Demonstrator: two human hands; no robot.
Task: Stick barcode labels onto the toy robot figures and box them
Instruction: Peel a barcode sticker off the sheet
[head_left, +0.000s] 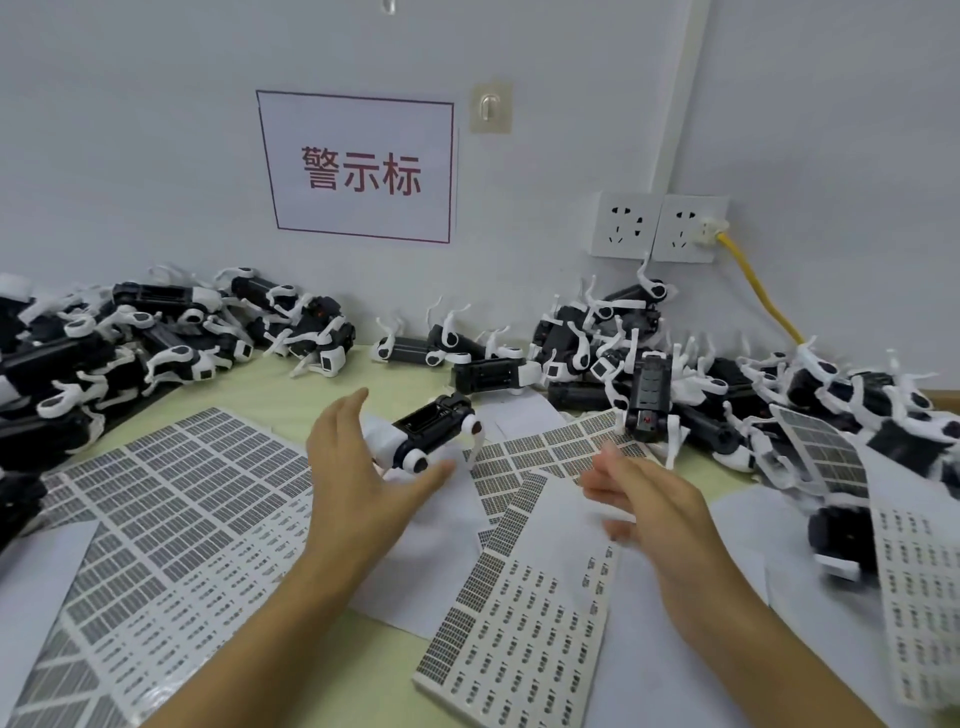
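A black-and-white toy robot figure (427, 437) lies belly-up on the sheets at the table's middle. My left hand (358, 470) is spread around its near side, fingers straight and thumb stretched under it; whether the hand touches it I cannot tell. My right hand (641, 501) hovers to the right over the paper, fingers loosely extended towards the left and blurred, with nothing visible in them. Barcode label sheets lie all around: a large sheet (182, 519) at the left, a stack (519, 629) in front, more sheets (545, 449) behind my right hand.
Piles of similar robot figures fill the back left (130, 338) and the back right (675, 364) against the wall. One figure (647, 400) stands upright behind my right hand. Another label sheet (919, 597) lies over figures at the right edge. A yellow cable (758, 286) hangs from wall sockets.
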